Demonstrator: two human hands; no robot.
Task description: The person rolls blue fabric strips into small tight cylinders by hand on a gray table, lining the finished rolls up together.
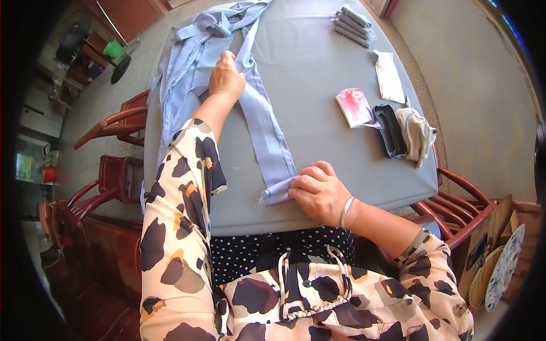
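A long light-blue cloth strip with frayed edges runs down the grey-covered table toward me. Its near end is wound into a small roll close to the table's front edge. My right hand, with a bangle on the wrist, is closed round the right end of that roll. Farther up, my left hand is closed on the strip where it leaves a loose heap of the same cloth. The fingertips of the left hand are partly hidden. Part of the heap hangs over the table's left edge.
Several grey cloth rolls lie at the far right of the table. Nearer are a white packet, a pink-and-white pad, a black case and a beige cloth. Wooden chairs stand on both sides.
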